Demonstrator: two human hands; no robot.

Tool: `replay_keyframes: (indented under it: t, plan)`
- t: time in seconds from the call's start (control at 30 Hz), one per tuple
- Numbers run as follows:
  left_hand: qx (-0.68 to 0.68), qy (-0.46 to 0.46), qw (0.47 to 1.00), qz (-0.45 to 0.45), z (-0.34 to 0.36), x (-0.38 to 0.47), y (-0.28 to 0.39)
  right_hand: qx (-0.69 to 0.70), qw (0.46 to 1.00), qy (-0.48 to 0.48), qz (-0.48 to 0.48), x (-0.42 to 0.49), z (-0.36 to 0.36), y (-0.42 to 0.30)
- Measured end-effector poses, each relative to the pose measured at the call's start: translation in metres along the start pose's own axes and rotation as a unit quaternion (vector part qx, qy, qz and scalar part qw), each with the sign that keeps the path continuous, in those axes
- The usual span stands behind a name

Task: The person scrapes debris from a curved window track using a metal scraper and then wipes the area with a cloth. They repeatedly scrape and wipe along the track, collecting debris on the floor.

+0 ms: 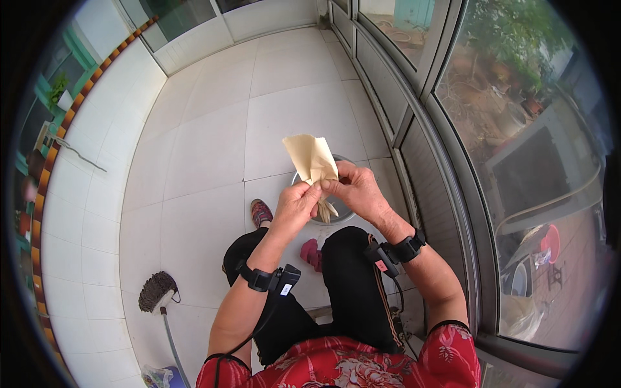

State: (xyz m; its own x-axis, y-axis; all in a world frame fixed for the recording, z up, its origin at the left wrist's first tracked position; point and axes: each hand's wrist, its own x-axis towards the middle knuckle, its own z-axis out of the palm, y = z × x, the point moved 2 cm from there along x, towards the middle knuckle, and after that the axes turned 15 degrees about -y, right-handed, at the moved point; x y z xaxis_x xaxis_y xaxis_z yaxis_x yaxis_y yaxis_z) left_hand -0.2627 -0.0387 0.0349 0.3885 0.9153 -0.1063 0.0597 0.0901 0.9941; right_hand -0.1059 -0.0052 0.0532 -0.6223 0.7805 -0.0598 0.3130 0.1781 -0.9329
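Both hands meet above a round metal basin [343,212] on the floor, pinching one pale yellow, paper-like sheet [306,153]. Its wide upper part fans out, and a crease runs down it. Below the fingers, narrow gathered ends [328,211] hang over the basin. My left hand [297,200] grips the gathered middle from the left, thumb on top. From the right, my right hand [358,190] holds the same spot, its thumb tip close to the left thumb. The fingers hide the pinched part. Hands and sheet cover much of the basin.
A mop [159,293] leans at the lower left, near a plastic bag [156,376]. Along the right runs a metal-framed glass partition [427,111]; a white tiled wall [97,194] stands left. My knees flank the space below my hands, and a dark red shoe [311,254] shows between them.
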Motion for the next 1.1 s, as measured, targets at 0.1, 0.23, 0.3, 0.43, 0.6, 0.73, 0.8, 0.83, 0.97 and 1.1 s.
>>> replay_keyframes:
  t: [0.1, 0.23, 0.3, 0.43, 0.6, 0.73, 0.8, 0.83, 0.97, 1.1]
  plan:
    - [0.027, 0.020, 0.999, 0.026, -0.005, -0.001, 0.009, 0.174, 0.981, 0.085, -0.004, -0.003, -0.011, 0.005]
    - [-0.018, 0.001, 0.999, 0.038, -0.012, -0.001, 0.017, 0.330, 0.939, 0.096, -0.004, -0.016, -0.028, 0.013]
    - [-0.086, 0.004, 0.996, 0.023, -0.005, 0.003, 0.016, 0.315, 0.946, 0.076, -0.018, -0.016, -0.025, 0.012]
    - [-0.188, -0.009, 0.980, 0.065, 0.007, 0.018, 0.015, 0.285, 0.956, 0.053, -0.041, -0.012, -0.012, 0.007]
    - [-0.223, 0.029, 0.969, 0.100, -0.012, 0.017, 0.018, 0.208, 0.974, 0.091, -0.010, -0.012, -0.027, 0.007]
    - [-0.228, 0.023, 0.969, 0.091, -0.017, 0.011, 0.024, 0.282, 0.952, 0.117, -0.010, -0.012, -0.034, 0.013]
    - [-0.269, 0.015, 0.959, 0.086, -0.012, 0.012, 0.026, 0.328, 0.937, 0.120, -0.004, -0.011, -0.030, 0.016]
    - [-0.288, 0.023, 0.955, 0.070, -0.009, 0.013, 0.026, 0.328, 0.936, 0.130, -0.015, -0.010, -0.027, 0.016]
    - [-0.229, 0.016, 0.969, 0.094, 0.004, 0.015, 0.023, 0.273, 0.947, 0.170, -0.015, -0.007, -0.018, 0.015]
    - [-0.217, 0.038, 0.975, 0.020, -0.003, 0.011, 0.012, 0.174, 0.961, 0.217, -0.008, -0.007, -0.020, 0.015]
